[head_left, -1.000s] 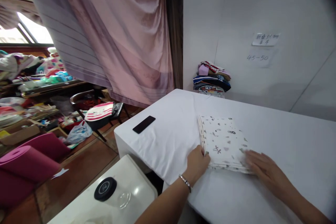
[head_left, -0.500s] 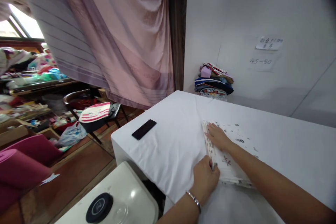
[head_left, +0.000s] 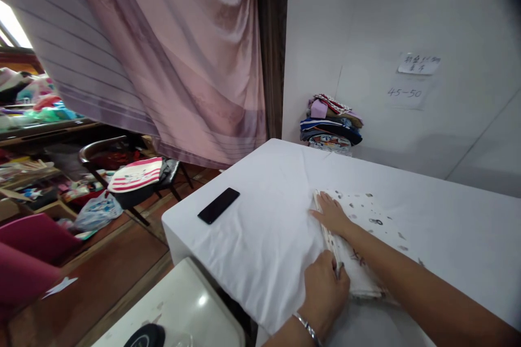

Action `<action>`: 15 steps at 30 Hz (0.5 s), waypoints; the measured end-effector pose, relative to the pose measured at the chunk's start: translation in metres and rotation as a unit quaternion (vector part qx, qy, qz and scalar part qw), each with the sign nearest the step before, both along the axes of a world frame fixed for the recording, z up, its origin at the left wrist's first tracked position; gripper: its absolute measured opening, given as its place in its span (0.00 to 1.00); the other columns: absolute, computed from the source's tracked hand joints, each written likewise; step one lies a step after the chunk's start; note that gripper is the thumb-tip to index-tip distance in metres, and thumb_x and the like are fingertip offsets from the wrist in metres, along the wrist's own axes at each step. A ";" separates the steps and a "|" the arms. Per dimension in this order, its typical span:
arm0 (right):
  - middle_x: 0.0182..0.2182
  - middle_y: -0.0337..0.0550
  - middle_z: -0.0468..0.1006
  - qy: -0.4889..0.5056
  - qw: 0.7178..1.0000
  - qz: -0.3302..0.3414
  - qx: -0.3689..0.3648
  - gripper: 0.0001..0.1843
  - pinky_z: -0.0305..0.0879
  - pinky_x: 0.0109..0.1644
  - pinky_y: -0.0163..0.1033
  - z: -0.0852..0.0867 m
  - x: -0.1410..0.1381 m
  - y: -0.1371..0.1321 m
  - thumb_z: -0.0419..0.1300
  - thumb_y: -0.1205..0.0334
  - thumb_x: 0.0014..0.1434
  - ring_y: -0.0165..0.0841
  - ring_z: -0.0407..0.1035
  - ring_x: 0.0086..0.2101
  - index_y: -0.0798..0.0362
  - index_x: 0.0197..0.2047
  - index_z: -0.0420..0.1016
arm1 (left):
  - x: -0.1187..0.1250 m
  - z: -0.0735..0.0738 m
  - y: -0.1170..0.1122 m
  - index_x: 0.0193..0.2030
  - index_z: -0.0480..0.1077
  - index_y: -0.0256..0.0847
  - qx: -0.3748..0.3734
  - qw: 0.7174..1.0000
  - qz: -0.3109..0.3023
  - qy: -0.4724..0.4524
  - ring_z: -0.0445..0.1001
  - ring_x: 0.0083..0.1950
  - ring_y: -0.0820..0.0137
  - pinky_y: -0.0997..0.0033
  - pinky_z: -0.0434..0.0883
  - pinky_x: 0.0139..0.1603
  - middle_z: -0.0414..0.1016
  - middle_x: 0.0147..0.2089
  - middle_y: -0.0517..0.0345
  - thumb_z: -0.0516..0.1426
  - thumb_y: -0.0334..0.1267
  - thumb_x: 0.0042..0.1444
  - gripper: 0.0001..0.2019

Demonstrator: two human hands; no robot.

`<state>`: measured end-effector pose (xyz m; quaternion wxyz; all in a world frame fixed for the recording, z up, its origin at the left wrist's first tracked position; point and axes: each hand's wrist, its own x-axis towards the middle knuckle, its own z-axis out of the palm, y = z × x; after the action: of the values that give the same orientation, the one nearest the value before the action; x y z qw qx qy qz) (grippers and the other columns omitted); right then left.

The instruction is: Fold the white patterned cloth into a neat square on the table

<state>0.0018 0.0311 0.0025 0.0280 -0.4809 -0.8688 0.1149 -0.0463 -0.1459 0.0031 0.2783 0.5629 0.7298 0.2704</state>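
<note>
A folded white garment (head_left: 358, 276) with small dark prints lies on the white-covered table (head_left: 264, 217). My left hand (head_left: 326, 286), with a silver bracelet (head_left: 307, 328) at the wrist, is closed on the garment's near left edge, thumb on top. Farther up that same folded edge, my right hand (head_left: 334, 214) rests flat with its fingers stretched out and the thumb apart. My right forearm hides part of the garment. Beyond that forearm, a single printed layer spreads over the tabletop. To the left lies a black phone (head_left: 218, 205).
Folded clothes (head_left: 331, 124) are stacked beyond the far table edge, against a wall with paper notes (head_left: 407, 92). A pink curtain (head_left: 203, 54) hangs at the back. Left of the table stand a chair (head_left: 136, 179) and a cream-coloured surface (head_left: 175, 303) with a round black object.
My left hand has shifted slightly down and right along the garment's edge. My right hand's thumb has spread outward to the left. The view has turned a little to the right.
</note>
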 end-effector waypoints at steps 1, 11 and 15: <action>0.66 0.58 0.39 -0.001 1.000 -0.002 0.006 0.41 0.34 0.64 0.51 0.000 -0.003 0.000 0.43 0.42 0.59 0.44 0.33 0.64 0.63 0.66 0.44 | 0.000 0.000 0.000 0.35 0.63 0.42 -0.002 1.000 0.000 0.000 0.67 0.30 0.70 0.70 0.51 0.28 0.71 0.31 0.59 0.51 0.37 0.55 0.03; 0.67 0.48 0.42 0.040 0.999 0.015 -0.033 0.38 0.35 0.64 0.50 0.023 0.023 -0.002 0.42 0.41 0.60 0.40 0.35 0.65 0.54 0.67 0.47 | -0.002 0.003 0.003 0.32 0.62 0.42 0.003 1.000 0.001 0.017 0.67 0.29 0.71 0.71 0.52 0.28 0.70 0.29 0.61 0.52 0.36 0.54 0.02; 0.64 0.51 0.52 0.030 0.995 -0.084 0.047 0.33 0.40 0.64 0.52 0.023 0.093 0.002 0.44 0.49 0.60 0.42 0.42 0.63 0.56 0.64 0.54 | -0.002 0.007 0.002 0.32 0.62 0.42 0.010 1.000 0.005 0.004 0.67 0.30 0.71 0.72 0.53 0.29 0.70 0.29 0.60 0.52 0.37 0.54 0.03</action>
<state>0.0944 0.0326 0.0254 0.0855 -0.5464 -0.8287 0.0857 -0.0488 -0.1437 0.0098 0.2684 0.5635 0.7307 0.2769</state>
